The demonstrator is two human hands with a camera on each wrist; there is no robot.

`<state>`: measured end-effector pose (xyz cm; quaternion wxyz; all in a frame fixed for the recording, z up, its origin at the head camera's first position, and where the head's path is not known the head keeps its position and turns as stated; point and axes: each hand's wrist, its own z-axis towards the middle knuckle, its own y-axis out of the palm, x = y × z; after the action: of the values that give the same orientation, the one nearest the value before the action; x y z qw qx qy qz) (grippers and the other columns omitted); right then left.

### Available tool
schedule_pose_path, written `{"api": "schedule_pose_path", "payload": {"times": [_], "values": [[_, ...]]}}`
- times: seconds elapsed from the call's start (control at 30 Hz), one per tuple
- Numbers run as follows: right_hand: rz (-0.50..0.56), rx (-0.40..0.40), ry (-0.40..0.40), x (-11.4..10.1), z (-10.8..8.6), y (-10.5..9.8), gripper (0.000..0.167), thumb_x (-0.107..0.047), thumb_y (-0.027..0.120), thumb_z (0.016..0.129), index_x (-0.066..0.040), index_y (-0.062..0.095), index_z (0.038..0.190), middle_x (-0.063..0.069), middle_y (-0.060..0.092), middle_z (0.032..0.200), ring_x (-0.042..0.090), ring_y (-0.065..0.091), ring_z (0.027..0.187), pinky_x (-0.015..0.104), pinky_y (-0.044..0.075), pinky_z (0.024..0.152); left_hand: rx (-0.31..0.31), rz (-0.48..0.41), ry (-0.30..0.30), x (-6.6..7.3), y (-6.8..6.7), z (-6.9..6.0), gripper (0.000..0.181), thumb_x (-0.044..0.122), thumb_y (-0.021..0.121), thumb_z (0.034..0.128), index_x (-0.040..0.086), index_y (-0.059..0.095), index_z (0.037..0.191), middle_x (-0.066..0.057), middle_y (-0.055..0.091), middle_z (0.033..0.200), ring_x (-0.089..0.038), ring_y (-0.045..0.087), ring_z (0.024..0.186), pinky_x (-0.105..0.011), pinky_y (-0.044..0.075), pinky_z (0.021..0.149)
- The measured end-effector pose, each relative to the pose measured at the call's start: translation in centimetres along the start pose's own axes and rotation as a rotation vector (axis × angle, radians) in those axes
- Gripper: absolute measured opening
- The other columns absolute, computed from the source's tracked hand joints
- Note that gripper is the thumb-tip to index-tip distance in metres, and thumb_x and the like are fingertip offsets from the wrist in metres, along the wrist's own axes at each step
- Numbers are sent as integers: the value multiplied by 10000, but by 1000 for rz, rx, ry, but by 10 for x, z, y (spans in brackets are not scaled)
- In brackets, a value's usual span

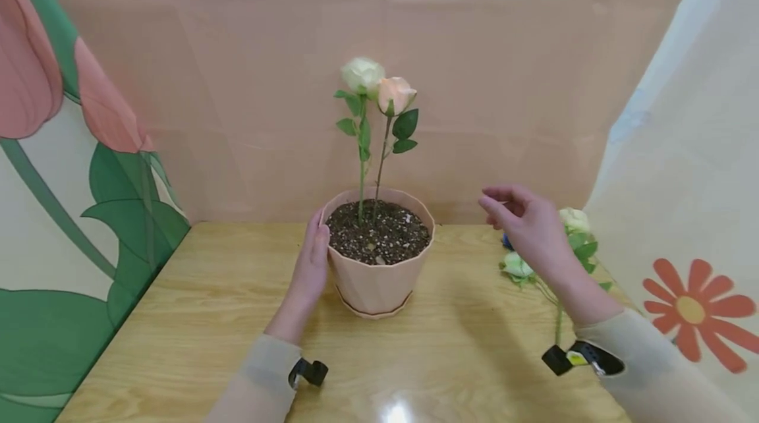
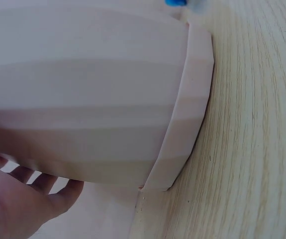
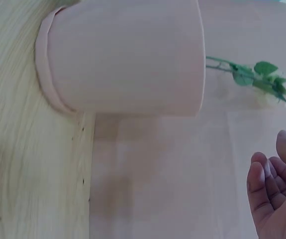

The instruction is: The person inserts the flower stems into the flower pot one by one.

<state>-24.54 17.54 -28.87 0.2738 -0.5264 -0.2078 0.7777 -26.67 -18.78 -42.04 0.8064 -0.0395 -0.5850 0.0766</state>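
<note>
A pink faceted flower pot filled with dark speckled soil stands on the table. Two artificial roses rise from the soil, a white rose on the left and a pale pink rose on the right. My left hand rests against the pot's left side near the rim; in the left wrist view its fingers touch the wall. Held in the air right of the pot, my right hand has loosely bent fingers and nothing between them. The right wrist view shows that hand apart from the stems.
More artificial flowers lie on the table at the right, partly behind my right forearm: a white bloom, a pale green bloom and a bit of blue. The wooden table meets a pink backdrop behind the pot.
</note>
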Motion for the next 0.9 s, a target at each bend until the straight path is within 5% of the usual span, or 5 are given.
{"api": "schedule_pose_path", "payload": {"times": [0.27,0.67,0.9], "values": [[-63,6,-2,21,-8,-22,468,-474,674,1103,-115,725,1398,102,775,1167,97,745,853,177,609,722,0,4,-9,4,-2,0,597,477,264,1205,257,269,1761,-103,293,1797,-391,276,1634,-663,199,1308],[-193,-17,29,58,-27,-48,441,-419,677,1115,-67,709,1380,62,747,939,142,687,793,171,536,684,-14,-11,-18,2,-3,0,598,492,261,1203,282,255,1762,-79,277,1802,-367,261,1641,-643,195,1316],[-220,-83,78,86,-39,-54,460,-394,661,1129,-33,687,1413,104,785,1069,87,701,820,221,577,680,-13,-25,-16,4,-1,-2,604,478,268,1202,250,266,1761,-107,291,1795,-381,281,1631,-642,207,1313]]}}
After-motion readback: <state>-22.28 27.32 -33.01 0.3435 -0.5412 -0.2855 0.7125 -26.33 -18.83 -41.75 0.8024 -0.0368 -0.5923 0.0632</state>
